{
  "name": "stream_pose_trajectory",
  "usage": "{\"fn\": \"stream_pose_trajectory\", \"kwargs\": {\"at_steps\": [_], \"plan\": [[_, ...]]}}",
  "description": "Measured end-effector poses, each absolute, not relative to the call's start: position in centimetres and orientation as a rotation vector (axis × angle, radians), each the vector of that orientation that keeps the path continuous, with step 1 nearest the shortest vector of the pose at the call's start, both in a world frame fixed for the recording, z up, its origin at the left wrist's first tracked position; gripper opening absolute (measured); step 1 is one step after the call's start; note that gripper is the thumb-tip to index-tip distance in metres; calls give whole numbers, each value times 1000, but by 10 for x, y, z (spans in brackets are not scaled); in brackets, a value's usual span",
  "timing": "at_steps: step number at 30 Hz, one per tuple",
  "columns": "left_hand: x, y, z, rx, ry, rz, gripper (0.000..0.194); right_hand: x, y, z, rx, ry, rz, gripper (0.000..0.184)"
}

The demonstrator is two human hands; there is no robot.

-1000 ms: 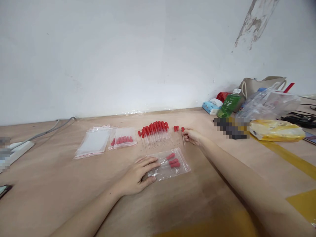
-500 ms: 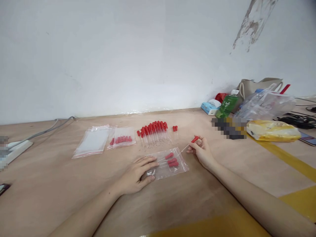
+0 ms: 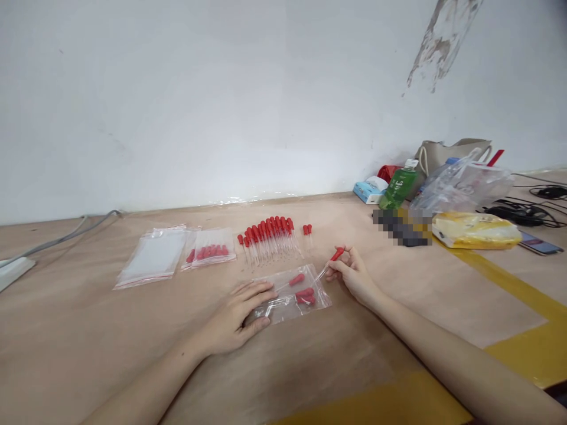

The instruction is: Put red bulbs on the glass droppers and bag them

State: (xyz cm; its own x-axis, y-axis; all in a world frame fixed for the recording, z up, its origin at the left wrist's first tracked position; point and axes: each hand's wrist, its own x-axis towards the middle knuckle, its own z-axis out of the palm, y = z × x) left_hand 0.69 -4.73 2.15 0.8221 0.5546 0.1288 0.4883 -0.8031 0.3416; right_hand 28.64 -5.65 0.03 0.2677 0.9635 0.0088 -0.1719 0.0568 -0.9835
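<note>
My left hand (image 3: pixel 241 313) lies flat with fingers spread on the near end of a clear zip bag (image 3: pixel 292 294) that holds three red-bulbed glass droppers. My right hand (image 3: pixel 352 274) pinches one dropper (image 3: pixel 331 261) by its red bulb, its glass tip pointing into the bag's open right edge. A row of several loose droppers (image 3: pixel 268 237) lies behind the bag, with two more droppers (image 3: pixel 307 231) apart at its right end.
A filled dropper bag (image 3: pixel 208 248) and a stack of empty zip bags (image 3: pixel 150 260) lie at the left. A green bottle (image 3: pixel 397 186), tissue pack (image 3: pixel 367 190), plastic bag (image 3: pixel 460 186), yellow packet (image 3: pixel 476 230) and cables (image 3: pixel 522 212) crowd the right back. A cable runs along the wall at left.
My right hand lifted one dropper from the right end of the row and brought it down to the bag's opening. My left hand stayed on the bag.
</note>
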Motion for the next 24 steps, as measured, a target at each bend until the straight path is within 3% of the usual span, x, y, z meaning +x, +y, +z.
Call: {"fn": "stream_pose_trajectory", "kwargs": {"at_steps": [6,14,18,24], "plan": [[6,-47,21,2710,816,291,42,297,-57,-1,-1162,-859,1124,46],[6,-47,22,2710,808,298,42,312,-57,-4,-1369,-1316,1328,30],[7,-48,23,2714,809,291,42,306,-55,-6,-1380,-1366,1237,30],[7,-47,20,2692,836,336,49,291,-58,1,-1231,-1247,1353,35]]}}
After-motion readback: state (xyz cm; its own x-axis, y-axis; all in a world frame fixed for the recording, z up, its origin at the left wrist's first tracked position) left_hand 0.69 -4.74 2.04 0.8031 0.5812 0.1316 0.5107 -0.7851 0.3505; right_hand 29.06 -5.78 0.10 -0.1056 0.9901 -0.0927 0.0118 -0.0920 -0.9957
